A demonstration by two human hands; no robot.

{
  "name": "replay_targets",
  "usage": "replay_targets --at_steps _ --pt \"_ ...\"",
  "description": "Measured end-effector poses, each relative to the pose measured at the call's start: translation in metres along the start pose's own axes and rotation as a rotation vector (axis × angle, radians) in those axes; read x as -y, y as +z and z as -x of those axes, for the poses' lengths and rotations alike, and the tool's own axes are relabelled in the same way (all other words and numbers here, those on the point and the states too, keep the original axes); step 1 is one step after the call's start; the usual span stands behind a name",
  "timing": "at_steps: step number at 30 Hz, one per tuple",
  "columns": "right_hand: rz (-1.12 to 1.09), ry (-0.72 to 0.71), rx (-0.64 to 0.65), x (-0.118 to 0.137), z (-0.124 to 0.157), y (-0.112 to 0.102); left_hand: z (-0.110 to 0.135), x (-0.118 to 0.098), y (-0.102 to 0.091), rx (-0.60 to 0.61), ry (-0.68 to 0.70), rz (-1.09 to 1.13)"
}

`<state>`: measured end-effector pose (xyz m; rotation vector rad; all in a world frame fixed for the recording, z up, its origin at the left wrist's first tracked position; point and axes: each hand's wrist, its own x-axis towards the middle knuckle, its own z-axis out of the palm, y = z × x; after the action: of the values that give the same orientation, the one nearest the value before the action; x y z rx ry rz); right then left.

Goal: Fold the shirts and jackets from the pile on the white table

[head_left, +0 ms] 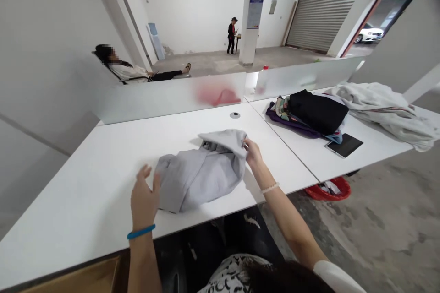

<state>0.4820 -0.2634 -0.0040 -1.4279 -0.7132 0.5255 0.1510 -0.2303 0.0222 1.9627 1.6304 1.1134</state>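
A light grey garment point(202, 171), partly folded and rumpled, lies on the white table point(103, 160) in front of me. Its exact kind cannot be made out. My right hand point(253, 152) pinches the garment's upper right edge, where the cloth is lifted into a loose fold. At the garment's left edge, my left hand point(144, 197) is held with thumb and fingers apart, gripping nothing. A blue band circles my left wrist, and a beaded bracelet is on the right one.
Dark and patterned clothes point(309, 112) are piled on the right, beside a tablet point(344, 145) and a whitish heap of cloth point(385, 110). A frosted divider point(165, 98) edges the table's back. Below stands a red-lined bin point(330, 194). Beyond are a reclining person point(129, 71) and a standing person point(232, 36).
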Motion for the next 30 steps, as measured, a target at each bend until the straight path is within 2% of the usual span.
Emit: replay_targets --at_steps 3,5,7,9,11,13,15,17,21,23,24,25,27,30 --pt "0.145 0.044 -0.159 -0.021 0.005 -0.004 0.031 0.032 0.024 0.265 0.155 -0.193" --pt "0.322 -0.084 -0.135 -0.03 0.012 -0.006 0.051 0.046 0.04 0.297 0.252 -0.266" --pt "0.541 -0.281 0.06 -0.032 0.019 -0.003 0.062 0.052 0.05 0.257 0.31 -0.311" --pt "0.764 -0.406 0.312 -0.03 0.022 0.004 0.062 0.051 0.053 0.214 0.312 -0.338" --pt "0.94 -0.43 0.49 -0.027 0.019 0.013 0.052 0.044 0.05 0.184 0.239 -0.359" --pt "1.044 -0.355 0.532 -0.022 0.009 0.017 0.039 0.036 0.041 0.194 0.088 -0.367" --pt "1.057 -0.243 0.439 -0.016 -0.007 0.011 0.027 0.029 0.026 0.198 -0.072 -0.327" --pt "0.947 -0.19 0.271 -0.01 -0.025 -0.008 0.019 0.027 0.006 0.111 -0.186 -0.245" --pt "0.538 -0.209 -0.156 -0.006 -0.044 -0.074 0.019 0.041 -0.034 -0.281 -0.439 -0.007" --pt "0.533 -0.148 -0.278 -0.008 -0.04 -0.107 0.023 0.054 -0.046 -0.44 -0.579 0.182" --pt "0.606 -0.12 -0.303 -0.009 -0.034 -0.12 0.027 0.06 -0.048 -0.47 -0.632 0.29" --pt "0.703 -0.114 -0.32 -0.011 -0.026 -0.13 0.031 0.064 -0.049 -0.453 -0.669 0.396" --pt "0.858 -0.191 -0.348 -0.012 -0.008 -0.139 0.041 0.069 -0.045 -0.312 -0.702 0.556" --pt "0.845 -0.332 -0.363 -0.008 0.02 -0.132 0.055 0.063 -0.035 -0.084 -0.68 0.594"
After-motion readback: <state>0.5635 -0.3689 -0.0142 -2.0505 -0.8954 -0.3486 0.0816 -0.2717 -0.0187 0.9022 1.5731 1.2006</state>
